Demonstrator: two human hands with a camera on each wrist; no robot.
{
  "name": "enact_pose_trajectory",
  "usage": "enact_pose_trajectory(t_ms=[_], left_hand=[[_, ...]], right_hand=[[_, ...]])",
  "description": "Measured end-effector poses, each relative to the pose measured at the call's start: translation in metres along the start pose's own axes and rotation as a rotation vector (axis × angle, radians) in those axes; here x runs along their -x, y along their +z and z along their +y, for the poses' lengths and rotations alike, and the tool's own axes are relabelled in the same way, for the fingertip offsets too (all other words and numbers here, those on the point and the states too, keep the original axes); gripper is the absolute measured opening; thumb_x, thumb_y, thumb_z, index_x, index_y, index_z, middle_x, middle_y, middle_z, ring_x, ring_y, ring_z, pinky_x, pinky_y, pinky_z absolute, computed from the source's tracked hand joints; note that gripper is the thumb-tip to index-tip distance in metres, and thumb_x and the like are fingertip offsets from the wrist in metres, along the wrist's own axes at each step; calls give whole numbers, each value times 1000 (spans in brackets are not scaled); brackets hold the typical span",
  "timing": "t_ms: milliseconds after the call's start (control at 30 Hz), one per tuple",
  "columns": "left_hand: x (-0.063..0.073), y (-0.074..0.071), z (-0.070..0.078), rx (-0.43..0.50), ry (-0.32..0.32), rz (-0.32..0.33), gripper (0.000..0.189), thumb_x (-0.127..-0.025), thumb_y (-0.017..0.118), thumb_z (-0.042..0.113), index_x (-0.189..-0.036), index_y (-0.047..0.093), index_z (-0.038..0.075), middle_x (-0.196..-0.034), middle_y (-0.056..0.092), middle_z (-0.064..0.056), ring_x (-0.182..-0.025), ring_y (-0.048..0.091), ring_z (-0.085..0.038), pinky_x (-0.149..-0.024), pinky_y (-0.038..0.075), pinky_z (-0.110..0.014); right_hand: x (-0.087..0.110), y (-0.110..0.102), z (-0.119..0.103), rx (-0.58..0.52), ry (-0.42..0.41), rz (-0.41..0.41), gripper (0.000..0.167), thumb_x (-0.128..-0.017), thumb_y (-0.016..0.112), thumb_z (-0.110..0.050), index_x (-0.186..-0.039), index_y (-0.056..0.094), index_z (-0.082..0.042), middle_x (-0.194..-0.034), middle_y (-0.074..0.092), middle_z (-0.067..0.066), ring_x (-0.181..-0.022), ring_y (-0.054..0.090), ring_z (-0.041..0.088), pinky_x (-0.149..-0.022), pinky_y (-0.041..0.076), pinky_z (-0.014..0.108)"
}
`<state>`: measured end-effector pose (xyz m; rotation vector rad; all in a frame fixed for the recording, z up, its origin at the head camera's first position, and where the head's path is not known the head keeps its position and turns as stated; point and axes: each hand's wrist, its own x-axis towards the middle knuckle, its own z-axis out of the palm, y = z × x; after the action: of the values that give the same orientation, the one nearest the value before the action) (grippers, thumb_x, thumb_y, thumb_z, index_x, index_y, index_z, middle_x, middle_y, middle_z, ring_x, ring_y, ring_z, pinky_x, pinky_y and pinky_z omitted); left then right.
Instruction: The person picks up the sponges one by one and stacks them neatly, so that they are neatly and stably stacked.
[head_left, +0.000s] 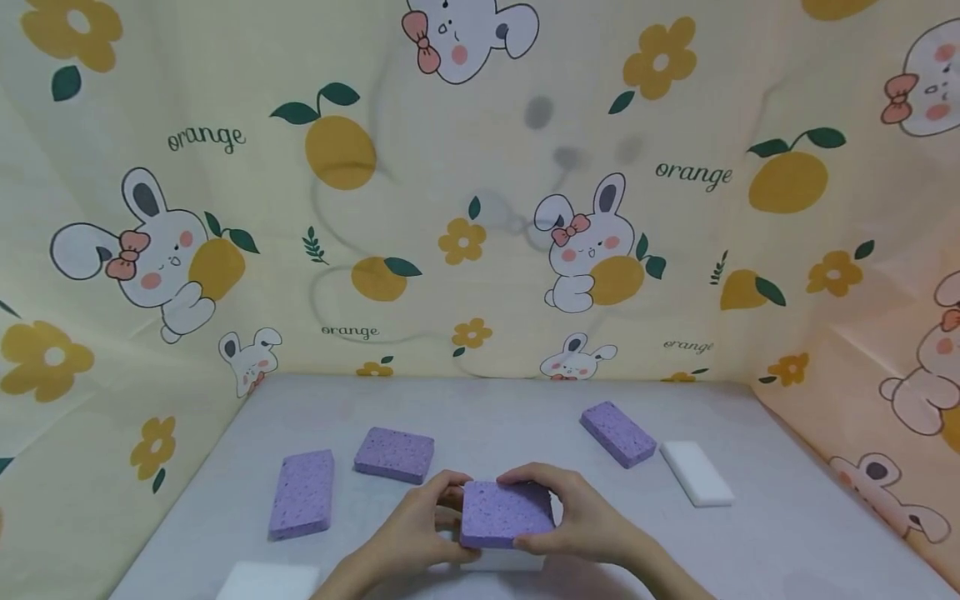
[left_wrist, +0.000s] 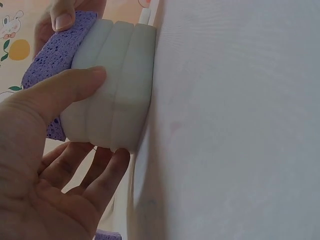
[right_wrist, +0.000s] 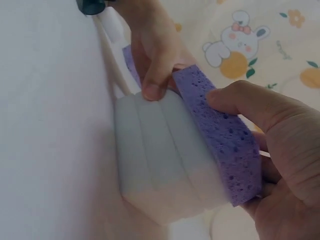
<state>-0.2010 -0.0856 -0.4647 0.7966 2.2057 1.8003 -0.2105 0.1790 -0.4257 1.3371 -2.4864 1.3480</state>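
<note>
Your left hand (head_left: 420, 525) grips the three-high white sponge stack (left_wrist: 118, 90) while your right hand (head_left: 583, 512) pinches the purple sponge (head_left: 504, 518) atop it, long axis running left to right between both hands, neither clearly nearer.

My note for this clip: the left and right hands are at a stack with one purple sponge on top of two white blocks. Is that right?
Not quite: there are three white blocks, not two, as the left wrist view shows. The rest stands: the left hand and right hand are there, with one purple sponge on top.
</note>
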Motion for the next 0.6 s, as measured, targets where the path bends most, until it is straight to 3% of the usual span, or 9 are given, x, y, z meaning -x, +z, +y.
enact_pose_trajectory(t_ms=[333,600], left_hand=[[1,0,-3,1,17,6,68,-71,87,2,-128,50,10,-110,65,0,-99,66,-18,-88,53,-27],[2,0,-1,5,-5,7,69,-71,87,1,-129,49,9,-110,64,0,-99,65,-18,-88,53,-27]], right_hand=[[0,6,-5,-17,47,52,58,-75,86,-18,-127,60,-14,-121,64,0,-103,61,20,-86,52,29],[0,8,0,-43,85,48,61,-73,87,-19,-127,60,-16,-123,63,-2,-106,61,21,-89,51,29]])
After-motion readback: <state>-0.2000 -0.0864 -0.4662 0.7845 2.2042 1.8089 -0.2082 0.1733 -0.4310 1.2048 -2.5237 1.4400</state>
